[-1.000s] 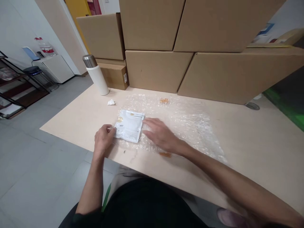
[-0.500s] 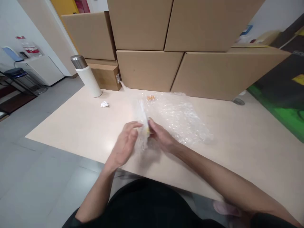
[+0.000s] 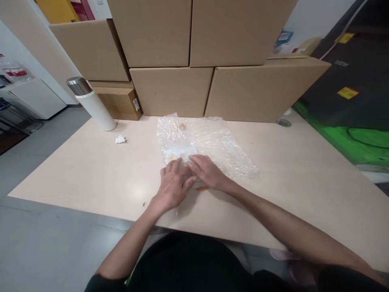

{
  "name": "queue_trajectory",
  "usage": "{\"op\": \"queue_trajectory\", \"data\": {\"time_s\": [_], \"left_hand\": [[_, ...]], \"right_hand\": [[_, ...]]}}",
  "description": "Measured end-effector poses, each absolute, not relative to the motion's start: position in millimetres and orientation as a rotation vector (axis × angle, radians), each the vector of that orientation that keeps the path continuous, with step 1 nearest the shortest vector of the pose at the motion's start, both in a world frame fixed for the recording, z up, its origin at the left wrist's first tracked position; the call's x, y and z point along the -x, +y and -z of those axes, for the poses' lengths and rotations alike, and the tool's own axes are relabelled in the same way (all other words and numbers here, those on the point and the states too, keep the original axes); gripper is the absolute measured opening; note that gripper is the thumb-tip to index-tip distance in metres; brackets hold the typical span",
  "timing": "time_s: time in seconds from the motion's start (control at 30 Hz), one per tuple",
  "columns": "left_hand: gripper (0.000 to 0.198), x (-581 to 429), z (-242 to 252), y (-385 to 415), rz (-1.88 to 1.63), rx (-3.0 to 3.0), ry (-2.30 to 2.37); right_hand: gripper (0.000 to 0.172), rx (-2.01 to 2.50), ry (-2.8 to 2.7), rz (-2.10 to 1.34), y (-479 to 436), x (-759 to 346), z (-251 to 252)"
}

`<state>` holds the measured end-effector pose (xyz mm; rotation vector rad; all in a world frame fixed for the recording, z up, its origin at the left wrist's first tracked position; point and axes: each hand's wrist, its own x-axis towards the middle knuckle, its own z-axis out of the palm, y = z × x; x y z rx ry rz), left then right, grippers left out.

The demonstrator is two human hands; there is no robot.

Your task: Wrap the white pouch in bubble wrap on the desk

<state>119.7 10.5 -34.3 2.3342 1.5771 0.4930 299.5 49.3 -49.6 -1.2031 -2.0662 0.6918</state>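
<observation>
Bubble wrap (image 3: 219,146) mid-table (image 3: 75,178). 2 hands on its near end: L hand (image 3: 174,184) + R hand (image 3: 207,172) side by side, touching, pressed flat, no grip. White pouch (image 3: 182,151) under wrap, at fingertips. Beyond: paper scrap (image 3: 120,139), bottle (image 3: 91,104), stacked boxes (image 3: 173,91).

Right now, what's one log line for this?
left hand: flat on bubble wrap | right hand: flat on bubble wrap | white pouch: under the wrap

Two hands: left hand (image 3: 173,182), right hand (image 3: 206,172). Under them, one bubble wrap sheet (image 3: 219,142) and one white packet (image 3: 182,152). Beyond them, six cardboard boxes (image 3: 172,91). Off to their left, one flask (image 3: 94,107) and one paper scrap (image 3: 120,139).
</observation>
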Motion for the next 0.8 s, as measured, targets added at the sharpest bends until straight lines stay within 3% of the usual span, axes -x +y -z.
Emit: {"op": "queue_trajectory", "data": {"time_s": [0.1,0.2,0.37,0.47,0.53,0.73,0.8], "left_hand": [[0.061,-99,39,12,-0.802,-1.934,1.718],[0.078,-86,38,12,-1.014,-1.409,1.529],[0.063,-110,19,10,-1.291,-1.287,1.168],[0.045,-141,10,17,-1.191,-1.567,1.045],[0.043,-161,9,25,-1.054,-1.815,0.999],[0.057,-214,29,51,-0.548,-2.314,1.069],[0.057,-226,37,56,-0.417,-2.393,1.104]], "right_hand": [[0.045,1.229,-2.143,-0.695,51,-290,51],[0.043,1.252,-2.098,-0.759,52,-289,45],[0.044,1.264,-1.787,-1.098,48,-304,30],[0.048,1.223,-1.488,-1.324,44,-323,26],[0.046,1.185,-1.375,-1.343,44,-342,29],[0.037,1.463,-1.487,-0.694,54,-412,44],[0.033,1.586,-1.403,-0.64,58,-427,49]]}}
